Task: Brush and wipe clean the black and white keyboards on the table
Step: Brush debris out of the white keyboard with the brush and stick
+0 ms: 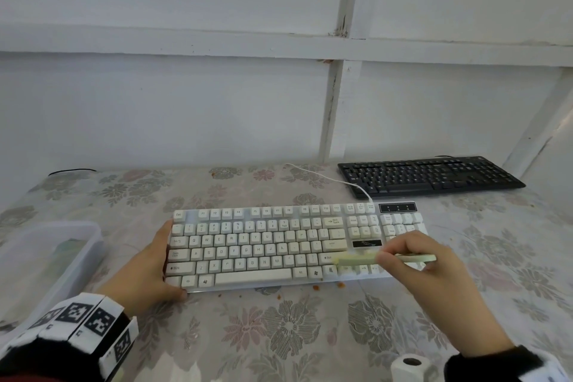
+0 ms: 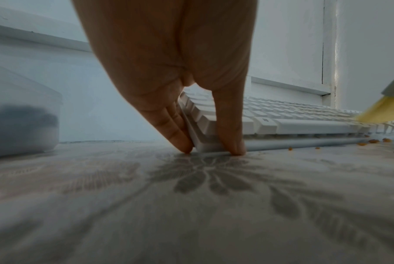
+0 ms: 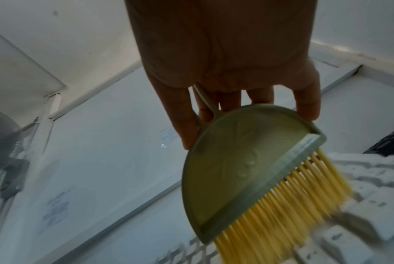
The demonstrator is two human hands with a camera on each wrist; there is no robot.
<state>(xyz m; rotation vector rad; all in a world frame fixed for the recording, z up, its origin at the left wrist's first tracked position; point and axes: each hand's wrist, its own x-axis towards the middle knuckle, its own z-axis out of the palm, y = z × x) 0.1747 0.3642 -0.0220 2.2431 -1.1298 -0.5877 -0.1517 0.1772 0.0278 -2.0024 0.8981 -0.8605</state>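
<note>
Now: left hand (image 1: 148,270) grips white keyboard (image 1: 263,245) edge | right hand (image 1: 409,260) holds brush (image 1: 366,258) (bristles on keys)

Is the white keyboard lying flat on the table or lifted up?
Flat. The white keyboard rests on the table, with the left hand steadying its corner.

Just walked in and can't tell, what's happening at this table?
A person is brushing the white corded keyboard. The left hand grips its left end to steady it, while the right hand sweeps a pale green hand brush with yellow bristles over the right-side keys. Orange crumbs lie by the front edge. The black keyboard sits untouched behind.
</note>
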